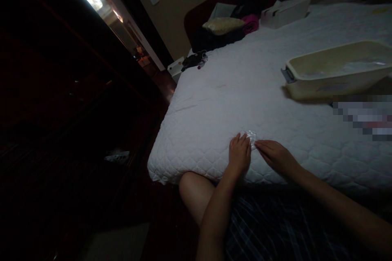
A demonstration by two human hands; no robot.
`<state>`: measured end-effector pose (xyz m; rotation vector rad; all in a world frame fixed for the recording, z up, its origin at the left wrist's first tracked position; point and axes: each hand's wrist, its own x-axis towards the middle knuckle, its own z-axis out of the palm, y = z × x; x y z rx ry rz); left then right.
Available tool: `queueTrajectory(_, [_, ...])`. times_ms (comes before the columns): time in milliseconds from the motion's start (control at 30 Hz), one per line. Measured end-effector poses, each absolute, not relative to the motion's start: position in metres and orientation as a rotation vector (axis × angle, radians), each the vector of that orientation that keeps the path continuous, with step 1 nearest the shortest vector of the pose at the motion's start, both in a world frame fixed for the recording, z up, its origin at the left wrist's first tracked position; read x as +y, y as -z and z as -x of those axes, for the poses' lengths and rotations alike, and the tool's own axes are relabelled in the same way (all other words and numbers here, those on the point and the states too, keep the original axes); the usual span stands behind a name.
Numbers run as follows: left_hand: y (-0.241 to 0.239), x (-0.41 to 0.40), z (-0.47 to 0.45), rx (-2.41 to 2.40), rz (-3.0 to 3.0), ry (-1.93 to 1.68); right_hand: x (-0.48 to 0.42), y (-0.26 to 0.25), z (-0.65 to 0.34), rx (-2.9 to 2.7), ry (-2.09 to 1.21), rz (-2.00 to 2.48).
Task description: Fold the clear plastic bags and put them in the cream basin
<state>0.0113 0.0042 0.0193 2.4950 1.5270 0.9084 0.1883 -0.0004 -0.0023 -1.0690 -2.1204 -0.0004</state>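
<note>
A small piece of clear, shiny plastic film (252, 135) lies on the white quilted bed cover, near the front edge of the bed. My left hand (240, 153) rests on the cover at the film's left side, fingers slightly spread and lying flat, with the fingertips touching its edge. From the right, my right hand (275, 155) pinches the lower right edge of the film between thumb and fingers. Whether the film is a bag or a wrapper I cannot tell.
On the bed cover (232, 98) stands a long cream plastic bin (337, 79) with a grey handle. Farther back are a white box (286, 12), a yellowish cushion (226, 25) and a pink rolled cloth (251, 23). Dark furniture fills the left; a lit doorway (122, 16) lies beyond.
</note>
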Motion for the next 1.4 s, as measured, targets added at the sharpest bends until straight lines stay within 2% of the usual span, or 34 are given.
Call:
queueTrajectory(233, [-0.015,0.009,-0.001,1.360,-2.271,-1.069,0.003,-0.011,-0.191,-1.967,-0.300,1.177])
queueTrajectory(400, [-0.020,0.009,-0.001,1.262,-2.117,-1.146,0.002,-0.034,-0.188,-1.934,-0.390,1.116])
queueTrajectory(667, [-0.031,0.005,-0.011,1.202,-1.278,-1.165,0.001,-0.055,-0.180,-1.625,-0.711,1.278])
queueTrajectory(800, [-0.041,0.004,-0.010,1.163,-1.124,-1.143,0.007,-0.060,-0.181,-1.545,-0.761,1.347])
queueTrajectory(933, [-0.046,0.004,-0.009,1.154,-1.092,-1.080,0.009,-0.070,-0.177,-1.740,-0.822,1.302])
queueTrajectory(1167, [-0.044,0.003,-0.007,1.056,-1.130,-1.095,0.008,-0.079,-0.166,-1.814,-0.729,1.292])
queueTrajectory(1400, [-0.035,0.008,-0.004,1.148,-1.071,-0.927,0.010,-0.077,-0.171,-1.778,-0.743,1.315])
